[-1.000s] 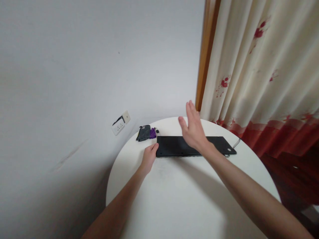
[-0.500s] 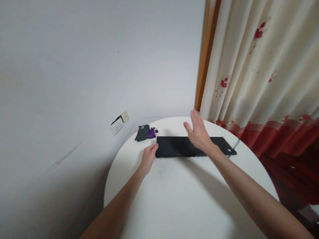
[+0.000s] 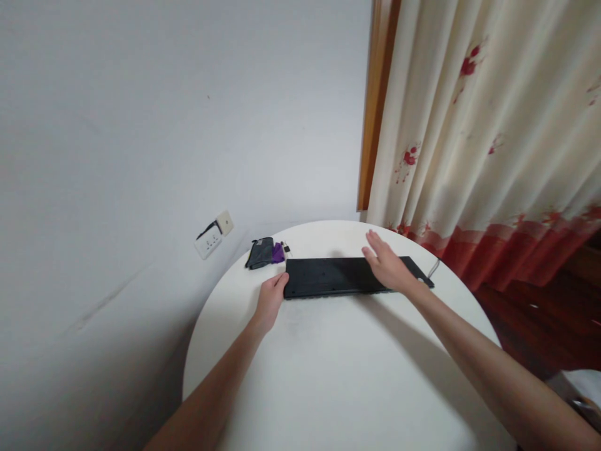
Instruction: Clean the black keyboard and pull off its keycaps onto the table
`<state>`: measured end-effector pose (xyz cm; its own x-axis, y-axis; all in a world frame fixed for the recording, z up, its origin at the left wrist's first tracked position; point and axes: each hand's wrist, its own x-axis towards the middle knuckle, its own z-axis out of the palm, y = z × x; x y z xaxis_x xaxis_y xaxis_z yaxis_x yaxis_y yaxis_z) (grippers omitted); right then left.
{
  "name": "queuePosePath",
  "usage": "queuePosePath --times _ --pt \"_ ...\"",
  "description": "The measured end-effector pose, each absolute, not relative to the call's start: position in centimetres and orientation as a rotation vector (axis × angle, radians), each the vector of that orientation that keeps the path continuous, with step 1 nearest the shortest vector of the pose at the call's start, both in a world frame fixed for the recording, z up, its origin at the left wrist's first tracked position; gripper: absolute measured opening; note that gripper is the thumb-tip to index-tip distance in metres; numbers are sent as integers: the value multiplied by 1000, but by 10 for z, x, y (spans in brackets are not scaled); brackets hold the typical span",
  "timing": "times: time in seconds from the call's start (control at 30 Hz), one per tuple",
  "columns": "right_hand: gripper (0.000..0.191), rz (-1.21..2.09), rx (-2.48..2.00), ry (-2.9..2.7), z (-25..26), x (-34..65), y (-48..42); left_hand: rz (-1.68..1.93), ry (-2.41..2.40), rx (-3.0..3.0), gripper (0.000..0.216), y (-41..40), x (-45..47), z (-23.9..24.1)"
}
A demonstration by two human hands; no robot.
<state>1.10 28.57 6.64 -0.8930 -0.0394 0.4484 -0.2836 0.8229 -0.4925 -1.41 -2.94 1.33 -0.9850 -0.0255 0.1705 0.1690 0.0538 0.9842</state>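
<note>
Round white table (image 3: 328,376) ahead: its far half has a black keyboard (image 3: 323,277), apparently underside up. My left hand (image 3: 271,297) grips its left end, presumably to steady it, leaving my right hand (image 3: 387,266) free, open above its right half.

Round white table (image 3: 328,369), and there's a keyboard (image 3: 322,277) on it, grey pouch (image 3: 261,254) beyond its left end, purple cloth (image 3: 278,253) alongside!

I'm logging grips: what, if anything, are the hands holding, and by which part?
The left hand holds the flat black board by its left end; the right hand holds nothing.
</note>
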Motion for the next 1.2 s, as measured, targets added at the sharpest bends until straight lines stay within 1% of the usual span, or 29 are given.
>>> queuePosePath --times 0.07,0.13,0.2,0.27,0.33,0.4,0.47,0.53,0.73,0.9,1.03,1.2 --pt "69 803 82 -2364 96 9 312 -2069 -2162 -171 41 -30 -14 14" --pt "69 736 -53 -2237 118 9 335 -2079 -2163 -174 41 -30 -14 14" --pt "70 675 -120 -2164 122 11 349 -2090 -2167 -164 41 -30 -14 14" --pt "68 643 -152 -2181 104 12 351 -2108 -2158 -162 41 -30 -15 13" --pt "66 663 -156 -2324 72 12 345 -2117 -2146 -174 41 -30 -15 11" --pt "63 789 -64 -2610 39 9 338 -2117 -2144 -169 41 -30 -16 10" --pt "55 919 -45 -2733 19 5 335 -2119 -2152 -143 41 -30 -17 9" --pt "50 952 -85 -2715 16 0 342 -2127 -2153 -122 40 -30 -17 9" --pt "56 874 -474 -2531 38 -12 388 -2134 -2143 -158 45 -30 -16 10" --pt "49 919 -779 -2519 8 -13 405 -2199 -2126 -159 44 -29 -15 12" --pt "41 980 -826 -2447 -9 -13 401 -2203 -2143 -145 42 -30 -14 12" --pt "43 1077 -746 -2318 -2 -6 400 -2190 -2155 -201 48 -33 -15 16"
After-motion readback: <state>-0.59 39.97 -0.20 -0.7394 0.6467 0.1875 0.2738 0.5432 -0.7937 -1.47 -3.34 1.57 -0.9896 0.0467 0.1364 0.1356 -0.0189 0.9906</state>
